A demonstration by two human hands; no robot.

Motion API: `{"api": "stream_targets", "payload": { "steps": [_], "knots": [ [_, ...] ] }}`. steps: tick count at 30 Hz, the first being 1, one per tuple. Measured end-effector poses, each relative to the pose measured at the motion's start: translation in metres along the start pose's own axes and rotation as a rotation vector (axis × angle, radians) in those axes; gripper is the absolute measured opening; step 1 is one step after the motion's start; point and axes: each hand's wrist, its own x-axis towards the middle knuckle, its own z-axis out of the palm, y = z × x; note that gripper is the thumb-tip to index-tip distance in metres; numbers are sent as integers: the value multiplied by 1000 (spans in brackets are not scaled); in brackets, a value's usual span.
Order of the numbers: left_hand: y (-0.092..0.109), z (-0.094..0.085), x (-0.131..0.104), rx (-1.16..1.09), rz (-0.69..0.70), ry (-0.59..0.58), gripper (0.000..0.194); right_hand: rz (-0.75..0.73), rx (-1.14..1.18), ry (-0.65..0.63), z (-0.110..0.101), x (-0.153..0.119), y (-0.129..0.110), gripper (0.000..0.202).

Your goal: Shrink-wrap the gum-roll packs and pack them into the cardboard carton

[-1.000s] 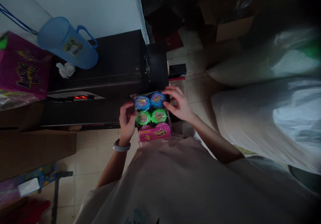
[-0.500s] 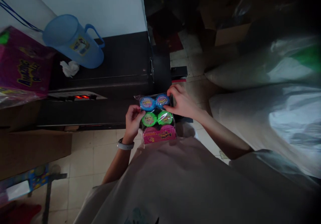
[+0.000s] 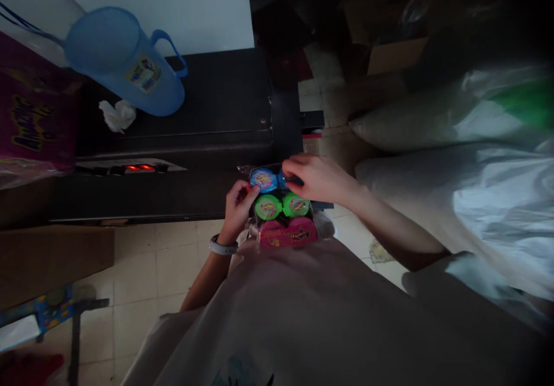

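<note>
**Brace the wrapped pack, ease at its far end**

Just on the near side of the black machine (image 3: 220, 97), the wrapped pack (image 3: 288, 236) sits between your hands. It would handle best held level, with your pull kept light so the contents don't shift. Your right hand (image 3: 309, 175) curls over the far right corner; whether it grips the roll there or only the wrap, you can't tell, as the fingers hide it. Your left hand (image 3: 238, 207) pinches the left edge, a good brace. Work the clear film (image 3: 244, 169) slowly, fingertips only.

Counting down in size: one machine, one purple box (image 3: 32, 109) at far left, one blue mug (image 3: 125, 57), one pack, one crumpled tissue (image 3: 116, 115), then two blue rolls (image 3: 264, 180), two green rolls (image 3: 267, 207) and two pink rolls (image 3: 303, 224), partly hidden.
</note>
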Motion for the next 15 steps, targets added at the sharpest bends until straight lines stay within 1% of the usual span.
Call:
{"api": "stream_targets", "payload": {
  "steps": [2, 4, 6, 8, 10, 12, 13, 14, 15],
  "knots": [
    [-2, -1, 0, -36, -25, -26, 42, -32, -127, -145, -4, 10, -10, 14],
    [-3, -2, 1, -60, -51, -60, 41, -65, -244, -249, -5, 21, -18, 15],
    [-3, -2, 1, -67, -59, -92, 42, -81, -313, -305, -6, 30, -23, 14],
    [-3, -2, 2, -79, -57, -116, 44, -76, -338, -329, -6, 35, -24, 12],
    [-2, -2, 3, -102, -61, -139, 46, -46, -315, -325, -7, 36, -22, 11],
    [-2, -3, 3, -121, -78, -152, 46, -15, -204, -286, -7, 31, -15, 6],
    [-2, -3, 3, -125, -88, -158, 46, -8, -102, -243, -6, 27, -10, 6],
    [-3, -4, 3, -129, -96, -164, 45, 1, 23, -177, -4, 21, -4, 9],
    [-3, -5, 3, -130, -97, -169, 45, 21, 152, -80, 0, 14, 1, 14]
  ]
}}
